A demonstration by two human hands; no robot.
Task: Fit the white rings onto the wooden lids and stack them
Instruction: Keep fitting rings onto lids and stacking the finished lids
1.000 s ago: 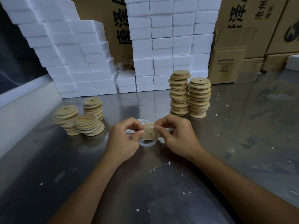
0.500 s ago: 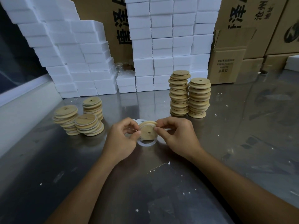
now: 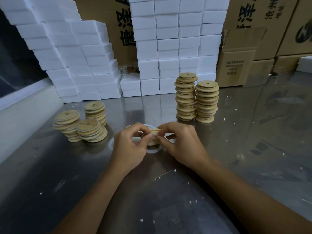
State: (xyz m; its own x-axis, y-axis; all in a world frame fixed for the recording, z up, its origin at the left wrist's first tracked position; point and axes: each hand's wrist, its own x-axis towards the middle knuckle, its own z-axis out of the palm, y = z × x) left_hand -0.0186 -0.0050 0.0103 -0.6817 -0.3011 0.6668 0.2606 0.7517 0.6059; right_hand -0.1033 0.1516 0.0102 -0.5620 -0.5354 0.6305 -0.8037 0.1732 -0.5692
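Both thumbs & forefingers [image 3: 150,136] are pinching a round pale wooden lid [image 3: 152,141] w/ centre hole, tilted toward the person, prob. to seat a ring. The left hand [image 3: 128,149] & right hand [image 3: 180,146] are holding it just above the steel table [image 3: 168,200], over loose white rings [image 3: 152,150]. Ringed short stacks [image 3: 81,124] are standing left; taller bare stacks [image 3: 195,98] right.

A round pale wooden lid with a centre hole [image 3: 152,138] stands tilted on edge mid-tabletop, over flat white rings [image 3: 152,150]. Two tall stacks of bare wooden lids [image 3: 196,97] rise toward the far edge; three shorter stacks of ringed lids [image 3: 81,122] sit toward the left edge.
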